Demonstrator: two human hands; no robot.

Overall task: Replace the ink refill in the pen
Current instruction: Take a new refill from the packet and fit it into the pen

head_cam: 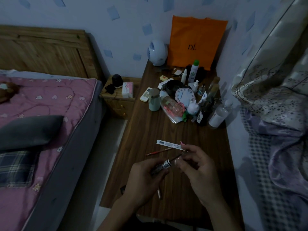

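Over the near half of a dark wood-grain table (pixel 166 130), the left hand (pixel 143 182) has its fingers (pixel 158 170) closed around the pen barrel (pixel 164 164). A thin dark refill (pixel 176 156) sticks out of it toward the right hand (pixel 198 169), whose fingers (pixel 184 157) seem pinched on the refill's far end, though dim light blurs the contact. Just beyond the fingers lie a white barcoded package (pixel 168 144) and a reddish pen part (pixel 158 151); below the left hand sits another slim piece (pixel 159 193). Farther off, bottles (pixel 193 70), a clock (pixel 184 95) and an orange bag (pixel 196 42) crowd the table's far end against the blue-patterned wall (pixel 125 22). A bed (pixel 41 105) with a pink quilt lies left of the hands.
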